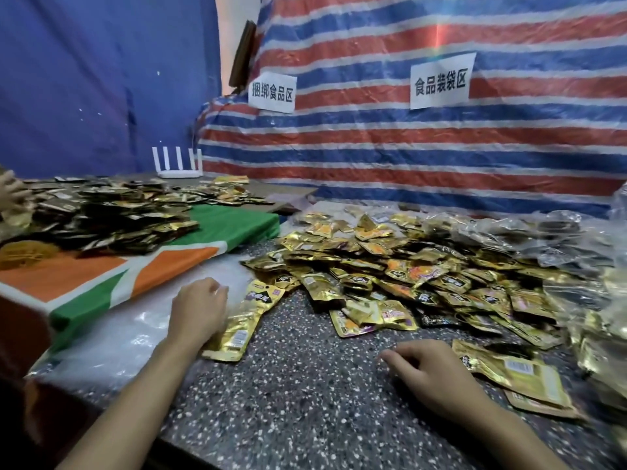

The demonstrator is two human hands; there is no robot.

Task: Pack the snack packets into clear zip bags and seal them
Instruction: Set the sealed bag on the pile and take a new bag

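Note:
A big heap of gold snack packets point(424, 266) covers the speckled table point(305, 385) ahead and to the right. A pile of clear zip bags point(135, 327) lies at the left, by the flag-coloured cloth. My left hand point(198, 310) rests on that clear plastic with its fingers curled, at the left edge of two gold packets point(244, 320) lying end to end. Whether it grips them or a bag is hidden. My right hand point(427, 371) rests on the bare table with loosely curled fingers and holds nothing. Its wrist is beside a few gold packets point(515, 371).
An orange, white and green cloth point(101, 276) carries a second heap of dark and gold packets point(118, 215) at the left, where another person's hand point(10, 195) shows. Filled clear bags point(549, 232) lie at the back right. A striped tarp point(407, 147) with two paper signs hangs behind.

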